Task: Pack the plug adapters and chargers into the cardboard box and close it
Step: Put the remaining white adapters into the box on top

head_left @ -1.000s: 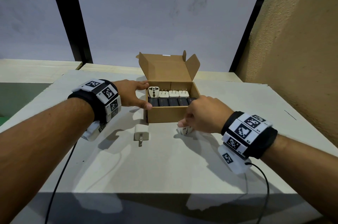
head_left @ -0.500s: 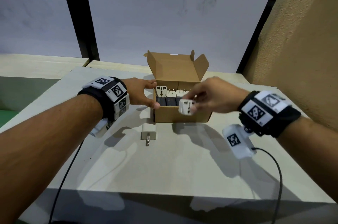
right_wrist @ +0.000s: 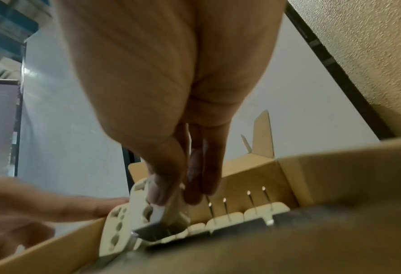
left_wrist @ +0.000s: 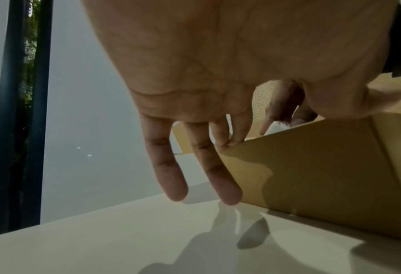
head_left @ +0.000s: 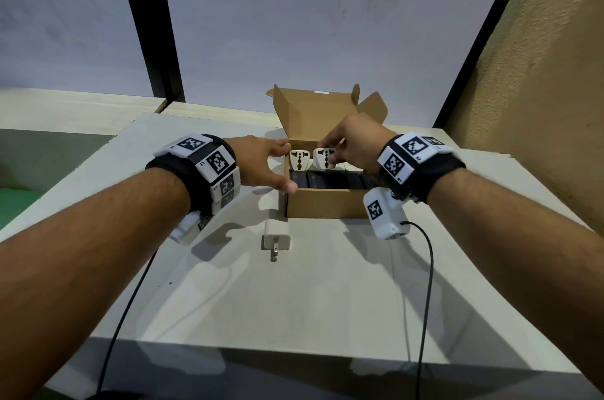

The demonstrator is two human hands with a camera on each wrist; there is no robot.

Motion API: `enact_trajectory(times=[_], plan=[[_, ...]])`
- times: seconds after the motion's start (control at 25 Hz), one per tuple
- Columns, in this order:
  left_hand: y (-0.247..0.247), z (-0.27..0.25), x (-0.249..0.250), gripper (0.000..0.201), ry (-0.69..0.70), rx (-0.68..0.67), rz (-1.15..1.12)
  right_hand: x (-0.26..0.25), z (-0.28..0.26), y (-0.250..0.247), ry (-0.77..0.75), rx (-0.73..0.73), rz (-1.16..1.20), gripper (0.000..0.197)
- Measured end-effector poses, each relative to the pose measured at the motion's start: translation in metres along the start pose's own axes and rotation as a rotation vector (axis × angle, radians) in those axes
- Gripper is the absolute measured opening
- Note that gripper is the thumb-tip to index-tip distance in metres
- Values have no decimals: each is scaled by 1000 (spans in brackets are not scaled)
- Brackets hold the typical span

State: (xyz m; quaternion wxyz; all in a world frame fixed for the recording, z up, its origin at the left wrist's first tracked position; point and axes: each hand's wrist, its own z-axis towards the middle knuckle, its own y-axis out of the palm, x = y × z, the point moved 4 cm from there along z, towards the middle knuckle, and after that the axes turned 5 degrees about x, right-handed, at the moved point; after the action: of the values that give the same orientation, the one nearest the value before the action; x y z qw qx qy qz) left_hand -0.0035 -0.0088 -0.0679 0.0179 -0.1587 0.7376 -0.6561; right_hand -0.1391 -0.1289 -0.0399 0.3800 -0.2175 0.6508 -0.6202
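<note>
Now right grip (head_left: 351,146) pinching white adapter (head_left: 324,157) over cardboard box (head_left: 327,203), left grip (head_left: 261,161) spread against box side.

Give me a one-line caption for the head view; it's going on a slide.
Right hand lowers a white plug adapter into the open cardboard box steadied by the left hand; one charger waits outside.

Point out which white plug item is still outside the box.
The white charger lying flat on the table, prongs toward the camera, just in front of the cardboard box. The other white adapters are in the box or over it.
</note>
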Motion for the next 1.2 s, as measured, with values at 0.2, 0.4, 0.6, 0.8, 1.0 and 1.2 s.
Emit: enact_trajectory(times=[0.2,0.4,0.6,0.8,1.0,1.2], plan=[[-1,0,0,98,-4,-3,16,-6,6,11,-5,-24,-48,37],[0,2,-1,100,-12,-6,48,-7,8,12,-8,-23,-73,39],[-2,2,1,98,-24,-10,82,-7,10,17,-3,-12,-99,39],[-2,2,0,99,-44,-25,101,-9,6,11,-31,20,-125,43],[-3,-1,-1,96,-19,7,103,-39,-55,4,-250,58,109,13],[-2,0,-4,100,-26,12,99,-64,-110,42,-557,-199,-6,36]])
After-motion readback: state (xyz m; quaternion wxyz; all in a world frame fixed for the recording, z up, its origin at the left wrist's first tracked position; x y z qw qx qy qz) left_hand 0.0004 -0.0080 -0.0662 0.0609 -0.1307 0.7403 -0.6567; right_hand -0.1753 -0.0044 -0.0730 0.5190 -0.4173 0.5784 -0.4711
